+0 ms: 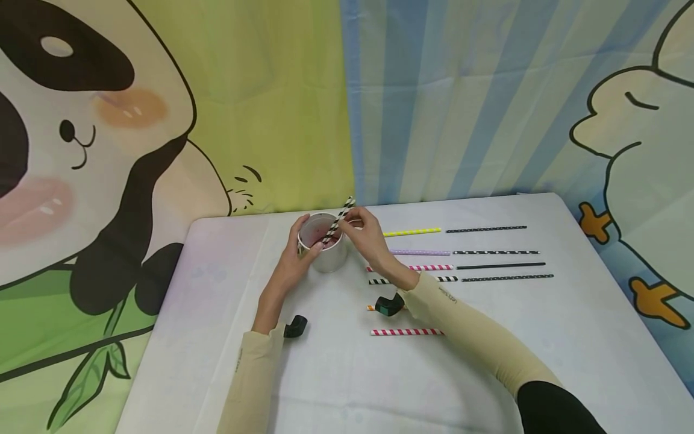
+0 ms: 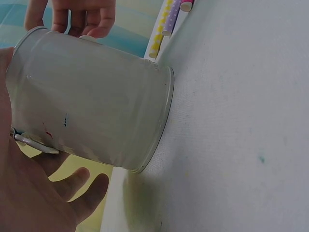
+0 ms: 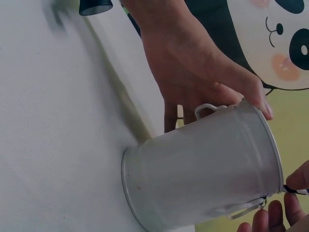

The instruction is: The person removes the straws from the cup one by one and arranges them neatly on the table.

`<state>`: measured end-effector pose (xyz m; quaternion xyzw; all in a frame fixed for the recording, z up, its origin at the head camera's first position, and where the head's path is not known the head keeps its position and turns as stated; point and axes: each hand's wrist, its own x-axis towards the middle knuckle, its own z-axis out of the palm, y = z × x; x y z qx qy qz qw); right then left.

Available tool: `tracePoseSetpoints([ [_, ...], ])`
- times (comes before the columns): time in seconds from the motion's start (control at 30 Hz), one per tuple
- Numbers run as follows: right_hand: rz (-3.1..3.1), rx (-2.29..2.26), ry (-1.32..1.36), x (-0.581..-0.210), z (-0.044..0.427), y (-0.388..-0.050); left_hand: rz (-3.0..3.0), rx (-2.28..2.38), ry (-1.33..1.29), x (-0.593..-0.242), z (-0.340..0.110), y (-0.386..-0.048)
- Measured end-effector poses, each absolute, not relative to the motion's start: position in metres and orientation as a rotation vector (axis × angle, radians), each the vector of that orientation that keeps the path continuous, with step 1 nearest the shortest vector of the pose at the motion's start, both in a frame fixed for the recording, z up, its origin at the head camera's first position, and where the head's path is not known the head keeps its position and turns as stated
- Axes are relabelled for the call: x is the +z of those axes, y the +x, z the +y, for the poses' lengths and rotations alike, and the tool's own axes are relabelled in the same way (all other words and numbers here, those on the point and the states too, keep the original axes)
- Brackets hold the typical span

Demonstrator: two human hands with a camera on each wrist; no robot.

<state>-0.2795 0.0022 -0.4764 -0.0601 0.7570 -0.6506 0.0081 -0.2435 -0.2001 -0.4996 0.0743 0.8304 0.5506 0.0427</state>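
Observation:
A small white metal bucket [image 1: 331, 262] stands upright near the table's back edge. My left hand [image 1: 293, 259] holds it from the left, thumb over the rim; in the right wrist view this hand [image 3: 207, 72] is around the wall beside a side handle [image 3: 210, 108]. My right hand [image 1: 371, 238] pinches a black-and-white striped paper straw [image 1: 347, 208] between thumb and fingers. This straw slants, its lower end inside the bucket mouth and its upper end above the rim. In the left wrist view the right hand's fingers [image 2: 91, 19] are at the bucket's far side.
Rows of paper straws lie to the right: yellow [image 1: 412, 232], purple [image 1: 420, 252], pink [image 1: 431, 267], striped black-and-white [image 1: 379, 281], orange [image 1: 371, 308], red-and-white [image 1: 406, 332], and several black ones [image 1: 506, 278]. My right forearm [image 1: 466, 325] passes over some. Behind the white table [image 1: 325, 386] hangs a cartoon curtain [image 1: 293, 90].

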Motion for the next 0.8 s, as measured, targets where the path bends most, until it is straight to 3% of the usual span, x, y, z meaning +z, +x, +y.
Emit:
tracePoseSetpoints([
  [0.1, 2.37, -2.037, -0.188, -0.479, 0.004, -0.282, 2.537, 1.676, 0.236, -0.483, -0.197, -0.237],
  [0.37, 2.294, -2.094, -0.161, -0.473, 0.007, -0.282, 2.561, 1.692, 0.242, -0.521, -0.205, -0.255],
  [0.8, 2.182, -2.2, -0.176, -0.452, 0.021, -0.273, 2.59, 1.707, 0.261, -0.522, -0.204, -0.254],
])
